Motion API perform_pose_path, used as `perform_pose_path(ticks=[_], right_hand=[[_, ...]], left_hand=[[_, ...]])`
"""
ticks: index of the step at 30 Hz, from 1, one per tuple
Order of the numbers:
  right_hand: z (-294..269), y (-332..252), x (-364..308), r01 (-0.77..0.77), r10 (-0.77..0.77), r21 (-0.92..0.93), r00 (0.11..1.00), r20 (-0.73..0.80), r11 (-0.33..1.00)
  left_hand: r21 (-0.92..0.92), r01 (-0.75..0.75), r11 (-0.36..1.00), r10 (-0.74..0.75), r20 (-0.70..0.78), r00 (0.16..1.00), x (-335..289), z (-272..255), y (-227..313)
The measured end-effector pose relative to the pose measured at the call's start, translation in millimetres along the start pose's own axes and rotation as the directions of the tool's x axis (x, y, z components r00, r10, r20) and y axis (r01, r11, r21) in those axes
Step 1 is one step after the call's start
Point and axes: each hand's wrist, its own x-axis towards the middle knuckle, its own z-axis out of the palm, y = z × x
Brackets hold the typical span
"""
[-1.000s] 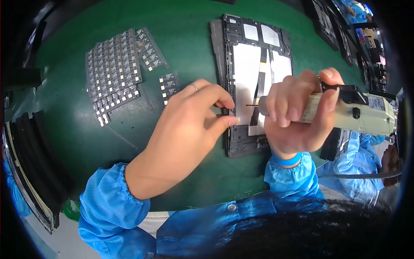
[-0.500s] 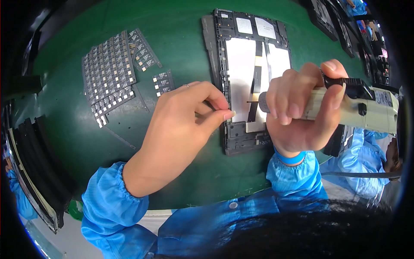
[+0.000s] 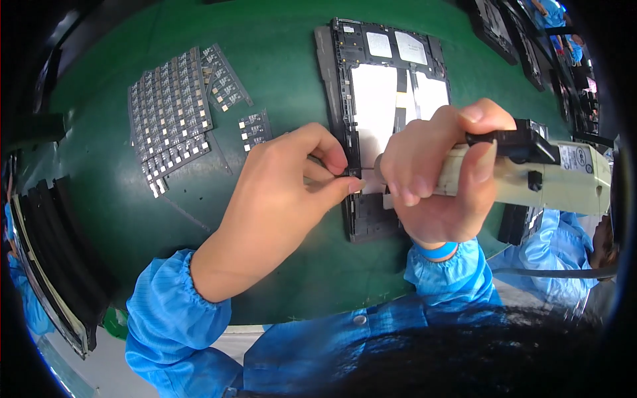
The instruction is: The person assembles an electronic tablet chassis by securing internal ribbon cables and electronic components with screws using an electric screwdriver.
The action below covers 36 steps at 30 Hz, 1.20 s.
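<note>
An open tablet-like device (image 3: 373,99), with silvery battery panels in a black frame, lies in front of me. My left hand (image 3: 265,199) is pinched at the frame's left edge, thumb and forefinger close together; whatever lies between them is too small to make out. Wrapped in my right hand (image 3: 438,176) is a cream electric screwdriver (image 3: 561,176) with a black lever, my thumb and forefinger up by the lever. It lies nearly level over the device, its nose pointing left at my left fingertips. The bit is blurred and partly hidden.
Left on the green table (image 3: 285,278) lie panels of small black circuit boards (image 3: 169,109), with a small separate piece (image 3: 254,131) nearer the device. Dark trays (image 3: 63,259) stand at the far left. More black devices (image 3: 497,30) line the right, where a person in blue (image 3: 564,245) sits.
My right hand has brought the screwdriver left and slightly down, so its nose is now close to my left fingertips. My left hand has barely moved.
</note>
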Motion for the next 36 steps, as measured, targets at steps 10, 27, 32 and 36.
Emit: perform_pose_path(ticks=[10,27,32,36], right_hand=[[4,1,2,-0.053,0.057,-0.087,0.997,0.051,0.995],[14,5,5,-0.057,0.061,-0.100,0.997,0.043,0.993],[12,20,3,0.012,-0.003,-0.146,0.998,0.058,0.989],[12,18,-2,-0.038,0.042,-0.106,0.999,0.030,0.994]], left_hand=[[-0.068,-0.033,0.997,0.033,0.003,0.999,1,-3,-1],[-0.087,-0.092,0.992,0.088,-0.051,0.995,-2,-1,-7],[-0.025,-0.148,0.989,0.146,-0.080,0.986,-1,3,-10],[-0.004,-0.159,0.987,0.158,-0.081,0.984,1,10,-8]])
